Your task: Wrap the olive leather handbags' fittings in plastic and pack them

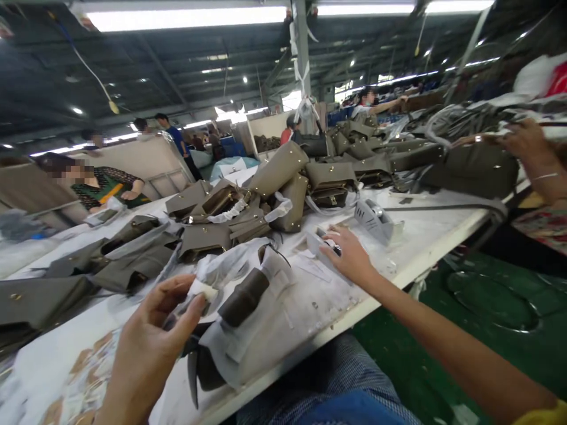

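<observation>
My left hand pinches a piece of white wrapping paper between thumb and fingers. The paper is around part of an olive-brown bag strap, which runs on beneath it. Beside it on the table lies a dark olive rolled piece, partly in thin white wrapping. My right hand reaches over a grey tape dispenser, fingers apart at its roll. Whether a strip of tape is at the fingertips is too small to tell. A second tape dispenser stands just beyond that hand.
Olive-brown handbags are heaped across the white table, more lying at left. Paper scraps and tags lie at lower left. A co-worker's hand is at right by another bag. Another person works across the table.
</observation>
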Demonstrator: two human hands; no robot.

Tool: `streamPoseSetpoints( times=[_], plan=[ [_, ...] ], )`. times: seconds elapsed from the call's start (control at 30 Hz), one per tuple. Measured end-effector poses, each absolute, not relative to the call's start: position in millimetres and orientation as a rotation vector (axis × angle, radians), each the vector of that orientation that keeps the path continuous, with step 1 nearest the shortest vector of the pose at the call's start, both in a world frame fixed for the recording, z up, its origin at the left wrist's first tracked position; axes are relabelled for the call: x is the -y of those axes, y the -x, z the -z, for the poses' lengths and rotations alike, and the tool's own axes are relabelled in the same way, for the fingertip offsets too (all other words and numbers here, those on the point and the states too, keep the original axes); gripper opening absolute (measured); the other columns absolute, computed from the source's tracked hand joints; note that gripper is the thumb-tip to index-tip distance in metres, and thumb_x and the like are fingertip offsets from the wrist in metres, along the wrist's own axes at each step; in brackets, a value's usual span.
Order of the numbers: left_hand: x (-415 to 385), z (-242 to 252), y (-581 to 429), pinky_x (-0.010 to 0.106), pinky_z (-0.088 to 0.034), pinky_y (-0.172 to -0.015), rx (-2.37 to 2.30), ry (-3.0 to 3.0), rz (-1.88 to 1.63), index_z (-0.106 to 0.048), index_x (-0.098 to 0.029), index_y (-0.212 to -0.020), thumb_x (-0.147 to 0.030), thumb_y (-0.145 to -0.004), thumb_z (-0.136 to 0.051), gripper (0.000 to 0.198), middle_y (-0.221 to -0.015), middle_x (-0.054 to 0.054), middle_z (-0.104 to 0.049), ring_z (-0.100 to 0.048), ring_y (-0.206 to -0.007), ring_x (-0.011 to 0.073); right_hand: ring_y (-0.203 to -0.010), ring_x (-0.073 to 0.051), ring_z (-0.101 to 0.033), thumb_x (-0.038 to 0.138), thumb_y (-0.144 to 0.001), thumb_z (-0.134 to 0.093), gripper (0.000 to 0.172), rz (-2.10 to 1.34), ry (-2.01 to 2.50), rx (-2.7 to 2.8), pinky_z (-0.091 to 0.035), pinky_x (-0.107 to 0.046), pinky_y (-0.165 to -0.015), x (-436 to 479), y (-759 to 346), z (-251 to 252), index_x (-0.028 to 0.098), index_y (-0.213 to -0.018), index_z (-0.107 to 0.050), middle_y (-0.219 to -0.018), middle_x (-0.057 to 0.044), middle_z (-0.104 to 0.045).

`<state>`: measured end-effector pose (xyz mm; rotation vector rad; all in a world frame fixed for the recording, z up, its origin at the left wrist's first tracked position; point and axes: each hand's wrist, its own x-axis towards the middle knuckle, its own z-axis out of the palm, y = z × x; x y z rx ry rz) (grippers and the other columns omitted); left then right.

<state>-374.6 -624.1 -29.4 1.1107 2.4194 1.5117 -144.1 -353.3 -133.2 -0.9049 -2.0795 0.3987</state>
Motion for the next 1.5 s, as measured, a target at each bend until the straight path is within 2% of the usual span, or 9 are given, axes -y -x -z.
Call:
streamPoseSetpoints(
  times=[0.1, 0.3, 0.47, 0.53, 0.63, 0.77, 1.0, 1.2, 1.5],
  plan=[
    [621.6, 29.0, 371.7, 0.028, -0.051, -0.08, -2.391, -1.076, -1.569, -0.062, -0.024, -0.106, -0.049, -0.069, -0.069, 0.045, -0.1, 0.0, -0.068, -0.062, -0.088, 0.0169, -0.131, -0.034, -0.037, 0.047, -0.081, -0.058, 0.034, -0.281, 1.246, 2.129, -0.026, -0.049, -0.109, 314.6, 103.3, 162.2, 0.018, -0.088, -0.074, -0.138, -0.014, -0.049],
    [623.3, 33.0, 376.0, 0.03, -0.05, -0.083, -2.371, -1.103, -1.629, -0.064, -0.028, -0.101, -0.051, -0.066, -0.071, 0.042, -0.097, 0.0, -0.068, -0.062, -0.089, 0.0188, -0.123, -0.03, -0.049, 0.058, -0.084, -0.047, 0.048, -1.036, 1.357, 2.036, -0.035, -0.039, -0.104, 308.9, 89.3, 159.7, 0.02, -0.082, -0.076, -0.13, -0.007, -0.059],
    [629.5, 40.3, 387.6, 0.036, -0.047, -0.091, -2.441, -1.095, -1.569, -0.065, -0.031, -0.101, -0.053, -0.066, -0.071, 0.042, -0.1, -0.001, -0.068, -0.062, -0.091, 0.0208, -0.125, -0.03, -0.047, 0.061, -0.077, -0.059, 0.046, -1.218, 1.211, 1.721, -0.033, -0.042, -0.105, 324.1, 74.4, 137.1, 0.019, -0.088, -0.075, -0.129, -0.009, -0.059],
    [630.1, 41.6, 389.7, 0.037, -0.046, -0.092, -2.439, -1.079, -1.588, -0.065, -0.031, -0.1, -0.052, -0.065, -0.072, 0.042, -0.1, -0.001, -0.069, -0.062, -0.091, 0.0211, -0.118, -0.029, -0.053, 0.061, -0.075, -0.062, 0.047, -1.275, 1.224, 1.681, -0.041, -0.041, -0.098, 332.2, 62.5, 137.2, 0.019, -0.09, -0.075, -0.121, -0.011, -0.064],
    [629.1, 42.4, 390.2, 0.035, -0.047, -0.09, -2.406, -1.064, -1.641, -0.065, -0.03, -0.099, -0.051, -0.065, -0.072, 0.04, -0.101, -0.001, -0.069, -0.062, -0.092, 0.0213, -0.091, -0.022, -0.065, 0.058, -0.072, -0.068, 0.046, -1.462, 1.282, 1.575, -0.051, -0.033, -0.08, 343.4, 49.0, 154.5, 0.017, -0.092, -0.074, -0.102, -0.012, -0.071],
    [626.5, 44.4, 390.7, 0.032, -0.049, -0.088, -2.4, -1.076, -1.641, -0.066, -0.031, -0.101, -0.048, -0.068, -0.072, 0.037, -0.101, -0.002, -0.069, -0.063, -0.092, 0.0199, -0.064, -0.014, -0.065, 0.047, -0.065, -0.079, 0.039, -1.547, 1.342, 1.349, -0.054, -0.024, -0.061, 345.8, 49.0, 193.1, 0.012, -0.083, -0.073, -0.082, -0.012, -0.073],
    [626.2, 48.0, 391.3, 0.025, -0.049, -0.078, -2.306, -0.979, -1.731, -0.064, -0.032, -0.107, -0.048, -0.069, -0.072, 0.041, -0.101, -0.003, -0.07, -0.064, -0.094, 0.018, -0.059, -0.013, -0.063, 0.044, -0.068, -0.077, 0.033, -1.457, 1.401, 1.38, -0.05, -0.02, -0.052, 343.1, 56.9, 219.3, 0.011, -0.074, -0.071, -0.075, -0.012, -0.072],
    [622.5, 45.6, 386.6, 0.026, -0.051, -0.076, -2.282, -1.063, -1.713, -0.063, -0.027, -0.107, -0.047, -0.07, -0.072, 0.043, -0.1, 0.001, -0.069, -0.064, -0.091, 0.0186, -0.068, -0.015, -0.063, 0.05, -0.076, -0.068, 0.037, -1.423, 0.951, 1.579, -0.053, -0.027, -0.067, 396.0, 88.5, 172.7, 0.014, -0.085, -0.071, -0.077, -0.008, -0.07],
    [619.3, 49.1, 372.1, 0.031, -0.048, -0.088, -2.233, -1.414, -1.736, -0.06, -0.02, -0.104, -0.032, -0.078, -0.065, 0.03, -0.106, 0.005, -0.066, -0.062, -0.097, 0.0178, -0.061, -0.013, -0.062, 0.039, -0.086, -0.061, 0.024, -1.635, 0.248, 1.816, -0.052, -0.026, -0.062, 489.7, 195.6, 70.3, 0.017, -0.084, -0.071, -0.071, -0.004, -0.07]
  ],
)
